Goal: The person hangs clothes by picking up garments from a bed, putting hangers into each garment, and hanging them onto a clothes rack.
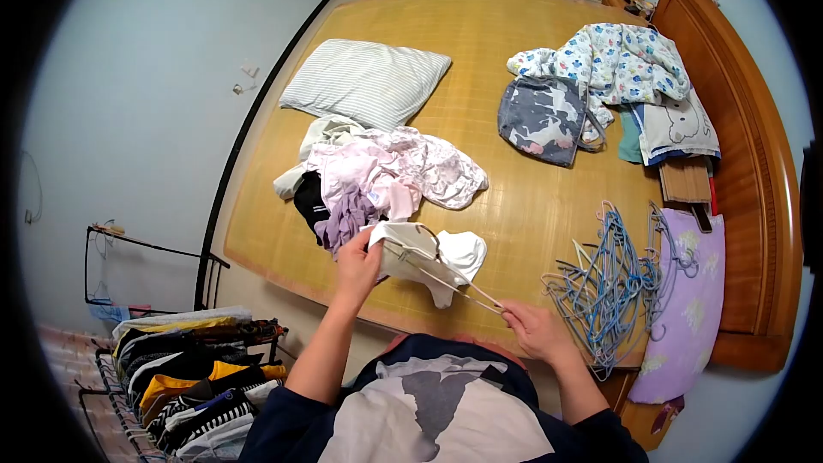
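Note:
My left hand (pixel 358 259) pinches the upper edge of a small white garment (pixel 403 237), held up over the near side of the bed. A thin clothes hanger (pixel 467 290) runs across that garment, with one end inside or behind its cloth; I cannot tell which. Around the hanger's other end, the fingers of my right hand (pixel 536 327) are closed. Another white piece of cloth (pixel 463 255) shows just behind, possibly part of the same garment. Beyond my left hand lies a heap of pink, lilac, black and cream clothes (pixel 364 167).
To the right, a tangle of blue hangers (pixel 613 279) lies beside a purple floral pillow (pixel 686 309). Farther back are a striped pillow (pixel 369 77), a grey patterned bag (pixel 544 120) and a printed quilt (pixel 621 60). A loaded clothes rack (pixel 193 377) stands at lower left.

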Motion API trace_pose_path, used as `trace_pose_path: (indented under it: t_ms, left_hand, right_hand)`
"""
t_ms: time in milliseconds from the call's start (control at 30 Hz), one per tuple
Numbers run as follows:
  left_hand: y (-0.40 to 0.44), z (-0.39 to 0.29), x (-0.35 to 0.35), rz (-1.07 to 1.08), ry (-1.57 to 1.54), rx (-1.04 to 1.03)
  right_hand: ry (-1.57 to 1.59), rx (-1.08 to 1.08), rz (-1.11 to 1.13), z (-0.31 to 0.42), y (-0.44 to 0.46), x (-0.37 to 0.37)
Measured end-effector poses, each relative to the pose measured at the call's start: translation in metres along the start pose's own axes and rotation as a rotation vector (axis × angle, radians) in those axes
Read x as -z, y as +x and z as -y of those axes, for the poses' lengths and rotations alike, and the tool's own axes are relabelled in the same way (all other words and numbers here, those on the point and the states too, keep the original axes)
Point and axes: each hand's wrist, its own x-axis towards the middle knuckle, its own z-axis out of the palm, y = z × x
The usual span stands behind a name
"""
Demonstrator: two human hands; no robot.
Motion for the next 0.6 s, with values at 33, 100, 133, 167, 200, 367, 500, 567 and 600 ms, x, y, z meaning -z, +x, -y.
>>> trace_pose_path:
  t_ms: [33, 100, 133, 167, 200, 367, 500, 567, 600]
  left_hand:
    - [-0.003, -0.004, 0.0, -0.007, 0.001, 0.0]
    - [-0.008, -0.013, 0.004, -0.004, 0.334, -0.287]
    - [-0.009, -0.021, 0.007, -0.033, 0.41, -0.317]
    - [-0.007, -0.032, 0.013, -0.034, 0.412, -0.315]
    - [-0.002, -0.049, 0.023, -0.08, 0.559, -0.554]
    - [0.008, -0.054, 0.051, 0.203, 0.643, -0.667]
    - [-0.002, -0.05, 0.043, 0.156, 0.584, -0.57]
    - [-0.01, -0.051, 0.039, 0.136, 0.532, -0.531]
    - [-0.015, -0.052, 0.037, 0.095, 0.47, -0.463]
  right_hand:
    - [0.001, 0.006, 0.002, -0.003, 0.002, -0.007]
    - [0.181, 0.015, -0.025, -0.011, 0.005, -0.021]
    - [0.182, 0.018, -0.024, -0.014, 0.006, -0.025]
    - [0.246, 0.029, -0.045, -0.017, 0.006, -0.027]
    - [0.31, 0.038, -0.064, -0.019, 0.004, -0.029]
    - [0.377, -0.008, -0.056, -0.024, 0.015, -0.016]
    - [-0.057, 0.086, -0.563, -0.022, 0.049, -0.004]
    - [-0.096, 0.077, -0.74, -0.003, 0.055, 0.002]
    - [-0.133, 0.071, -0.917, 0.003, 0.055, 0.004]
